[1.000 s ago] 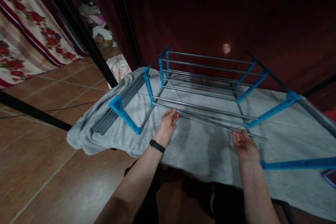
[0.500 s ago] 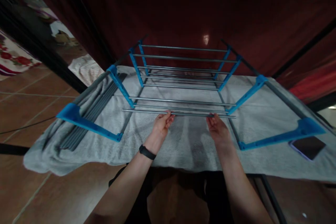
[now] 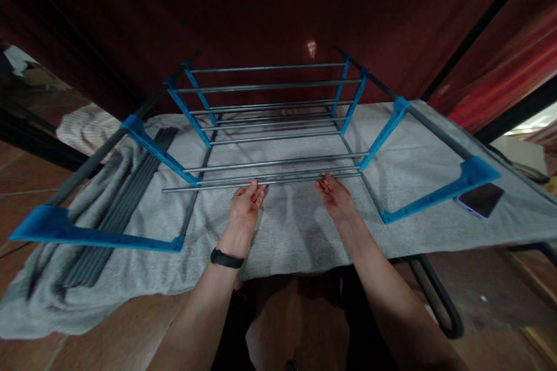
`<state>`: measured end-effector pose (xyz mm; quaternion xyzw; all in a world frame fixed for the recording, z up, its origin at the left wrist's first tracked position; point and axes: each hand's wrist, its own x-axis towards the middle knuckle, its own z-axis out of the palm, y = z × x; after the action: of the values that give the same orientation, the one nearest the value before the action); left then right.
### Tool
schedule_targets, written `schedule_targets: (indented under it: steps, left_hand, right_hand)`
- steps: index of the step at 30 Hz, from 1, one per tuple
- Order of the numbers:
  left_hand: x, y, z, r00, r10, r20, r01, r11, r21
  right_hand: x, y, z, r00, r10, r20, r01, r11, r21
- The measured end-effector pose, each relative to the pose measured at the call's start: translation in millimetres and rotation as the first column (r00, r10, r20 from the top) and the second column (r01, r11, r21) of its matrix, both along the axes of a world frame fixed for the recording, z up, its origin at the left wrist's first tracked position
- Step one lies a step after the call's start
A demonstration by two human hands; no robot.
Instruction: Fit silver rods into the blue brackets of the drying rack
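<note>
A rack of thin metal rods (image 3: 278, 122) set in blue plastic side pieces (image 3: 361, 93) lies on a grey towel (image 3: 296, 226). One loose metal rod (image 3: 209, 185) runs along the rack's near edge. My left hand (image 3: 244, 204) pinches this rod near its middle, fingers curled under it. My right hand (image 3: 334, 197) is palm up with its fingertips touching the rod's right part. A black band sits on my left wrist.
Large blue brackets on dark tubes stand out at the left (image 3: 87, 235) and right (image 3: 452, 188). A bundle of dark rods (image 3: 126, 185) lies on the towel's left side. A dark phone (image 3: 481, 200) rests at the right. Tiled floor lies below.
The view has swung to the right. The loose rod has slid leftward through my hands, and my right hand has moved in closer to my left.
</note>
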<state>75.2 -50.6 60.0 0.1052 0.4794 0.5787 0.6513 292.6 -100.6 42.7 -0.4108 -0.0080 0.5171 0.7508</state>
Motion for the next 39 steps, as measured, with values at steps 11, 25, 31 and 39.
schedule_targets:
  steps: [11, 25, 31, 39]
  left_hand:
    - [3.9, 2.9, -3.0, 0.998, -0.022, 0.057, 0.024, 0.999, -0.024]
    - [5.2, -3.4, -8.6, 0.992, -0.065, 0.104, 0.063, 0.998, 0.023]
    - [15.8, -8.5, -14.4, 0.981, -0.148, 0.121, 0.141, 0.988, 0.063]
    - [13.1, -8.5, -15.8, 0.981, -0.151, 0.12, 0.145, 0.988, 0.056]
  right_hand:
    - [-6.1, 8.4, -11.7, 0.999, 0.021, 0.04, -0.021, 1.0, 0.016]
    - [37.3, 1.0, -18.2, 0.994, -0.045, 0.101, 0.045, 0.999, 0.01]
    - [40.6, -3.3, -17.6, 0.992, -0.061, 0.112, 0.059, 0.998, 0.015]
    - [54.7, -1.3, -13.9, 0.971, -0.174, 0.166, 0.179, 0.984, -0.018]
